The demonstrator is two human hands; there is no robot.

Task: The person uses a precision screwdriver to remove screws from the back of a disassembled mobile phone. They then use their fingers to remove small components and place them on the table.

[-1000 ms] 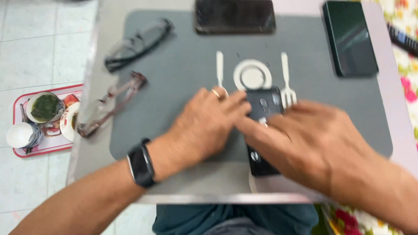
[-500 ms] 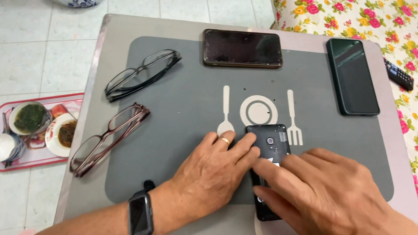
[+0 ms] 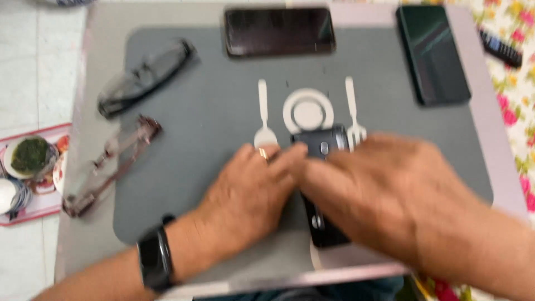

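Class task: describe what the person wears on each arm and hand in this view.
The left hand has a gold-coloured ring on one finger, and a black wrist band, like a watch or tracker, sits on the left wrist. The right hand shows nothing worn. Both forearms are bare, with no sleeves in view.

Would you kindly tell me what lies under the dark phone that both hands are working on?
The dark phone lies on the grey placemat, overlapping its white plate print. Left hand and right hand cover its middle, so anything beneath there stays hidden.
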